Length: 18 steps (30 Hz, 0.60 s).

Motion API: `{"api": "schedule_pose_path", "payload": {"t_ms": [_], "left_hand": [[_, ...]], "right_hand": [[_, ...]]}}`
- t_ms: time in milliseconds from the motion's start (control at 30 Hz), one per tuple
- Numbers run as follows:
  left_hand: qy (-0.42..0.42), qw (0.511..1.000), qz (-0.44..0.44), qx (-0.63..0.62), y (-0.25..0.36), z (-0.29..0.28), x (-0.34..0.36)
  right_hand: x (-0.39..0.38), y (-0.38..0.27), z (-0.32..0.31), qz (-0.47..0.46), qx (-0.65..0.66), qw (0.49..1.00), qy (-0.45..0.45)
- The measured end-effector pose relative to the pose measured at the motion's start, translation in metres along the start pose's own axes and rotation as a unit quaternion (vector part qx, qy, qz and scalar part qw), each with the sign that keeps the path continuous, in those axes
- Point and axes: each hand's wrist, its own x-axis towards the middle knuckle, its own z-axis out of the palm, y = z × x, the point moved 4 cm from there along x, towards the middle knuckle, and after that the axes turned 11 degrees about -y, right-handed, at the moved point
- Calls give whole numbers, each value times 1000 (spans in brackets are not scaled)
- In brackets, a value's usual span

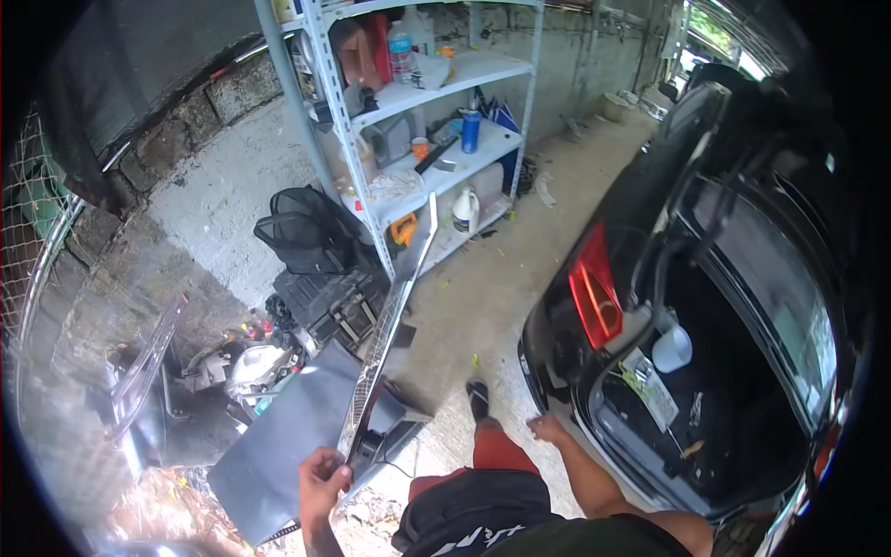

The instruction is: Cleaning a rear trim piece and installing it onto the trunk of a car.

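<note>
My left hand is closed around the near end of a long, narrow, shiny trim strip. The strip slants up and away to a pale, bent far end in front of the shelves. Below it lies a large dark grey panel, close to my left hand. My right hand hangs beside the rear corner of a black car. Its fingers are loosely bent and slightly apart, with nothing visible in them. The car's open trunk holds a white container and a flat, pale piece.
A white metal shelf unit carries bottles, a blue tumbler and tools. Beside it, a black backpack rests on a black case. Loose parts crowd the left wall. Concrete floor runs between shelf and car.
</note>
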Motion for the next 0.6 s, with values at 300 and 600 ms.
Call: {"api": "schedule_pose_path", "payload": {"t_ms": [300, 600], "left_hand": [[147, 977, -150, -31, -6, -19, 72], [157, 979, -123, -34, 25, -10, 170]], "right_hand": [[204, -328, -100, -293, -17, 956, -2], [248, -723, -322, -464, -222, 739, 436]]}}
